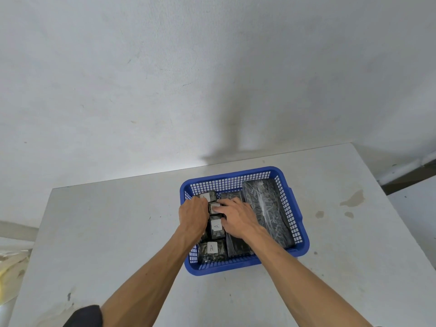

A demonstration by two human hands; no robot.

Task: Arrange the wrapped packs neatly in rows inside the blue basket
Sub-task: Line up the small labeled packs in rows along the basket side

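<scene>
A blue mesh basket (297, 215) stands on the white table. Inside it, a column of small dark wrapped packs with white labels runs along the left: one at the far end (208, 196), one between my hands (214, 207), one marked A (216, 227), and another marked A nearest me (211, 250). A long wrapped pack (265, 208) lies along the right side, and a second long dark pack (236, 245) sits in the middle, partly under my right hand. My left hand (192, 217) and my right hand (236, 217) press on either side of the second small pack.
The white table (118, 232) has stains at its right (352, 199) and ends near a white wall behind. Crumpled yellowish material (10, 267) lies off the table's left edge. Bare tabletop surrounds the basket.
</scene>
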